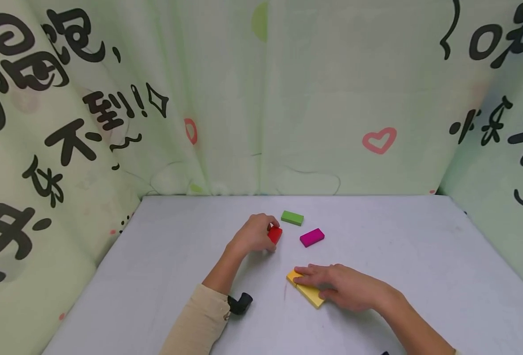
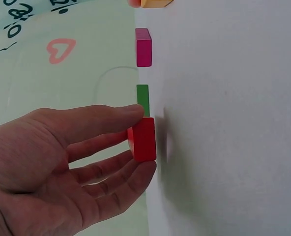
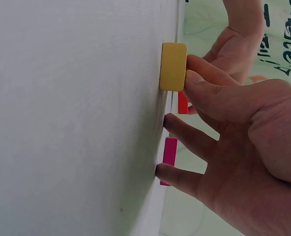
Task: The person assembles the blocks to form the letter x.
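My left hand (image 1: 257, 234) pinches a red block (image 2: 144, 139) between thumb and fingers, at or just above the white table. Two yellowish blocks lie end to end in the head view: a yellow block (image 1: 311, 296) nearer me and an orange-yellow block (image 1: 291, 276) beyond it. Across them rests my right hand (image 1: 350, 287), its fingers mostly straight. The right wrist view shows its thumb and forefinger touching the top side of the yellow block (image 3: 173, 67), while two other fingertips reach down to the table. The hand covers part of both blocks.
A green block (image 1: 292, 218) lies just beyond the left hand, to its right. Between the hands and farther back is a magenta block (image 1: 312, 237). The white table (image 1: 421, 246) is bordered by a pale green printed curtain (image 1: 314, 98) at the back and sides.
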`<state>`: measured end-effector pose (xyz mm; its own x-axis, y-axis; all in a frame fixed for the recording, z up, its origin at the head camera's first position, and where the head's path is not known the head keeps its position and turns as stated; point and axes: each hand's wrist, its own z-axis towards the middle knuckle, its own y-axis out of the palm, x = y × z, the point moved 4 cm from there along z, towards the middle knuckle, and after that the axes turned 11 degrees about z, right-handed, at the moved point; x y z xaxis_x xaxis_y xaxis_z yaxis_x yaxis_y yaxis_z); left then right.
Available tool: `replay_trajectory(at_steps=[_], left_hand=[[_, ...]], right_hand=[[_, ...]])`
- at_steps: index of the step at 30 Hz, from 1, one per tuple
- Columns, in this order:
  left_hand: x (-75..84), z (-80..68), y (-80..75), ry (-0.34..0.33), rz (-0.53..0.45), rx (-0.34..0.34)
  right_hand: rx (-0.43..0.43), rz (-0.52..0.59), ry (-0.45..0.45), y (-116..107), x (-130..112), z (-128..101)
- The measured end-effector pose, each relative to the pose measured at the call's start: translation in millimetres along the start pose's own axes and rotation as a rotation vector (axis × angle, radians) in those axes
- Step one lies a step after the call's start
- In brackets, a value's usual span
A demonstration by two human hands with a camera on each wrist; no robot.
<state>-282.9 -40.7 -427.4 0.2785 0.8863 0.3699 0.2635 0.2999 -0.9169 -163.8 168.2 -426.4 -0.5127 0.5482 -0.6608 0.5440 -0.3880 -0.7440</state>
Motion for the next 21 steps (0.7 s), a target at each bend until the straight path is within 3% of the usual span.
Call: replay_trajectory(at_steps=[10, 21], left_hand=[[11.8, -14.6, -7.3, 0.047, 0.000, -0.040], [24.3, -42.1, -7.7, 0.085, 0.029, -0.083]], right_hand=[[-0.004, 0.019, 0.007, -0.5, 1.0, 1.3], [-0.002, 0.027, 0.017, -0.3, 2.5, -0.2]])
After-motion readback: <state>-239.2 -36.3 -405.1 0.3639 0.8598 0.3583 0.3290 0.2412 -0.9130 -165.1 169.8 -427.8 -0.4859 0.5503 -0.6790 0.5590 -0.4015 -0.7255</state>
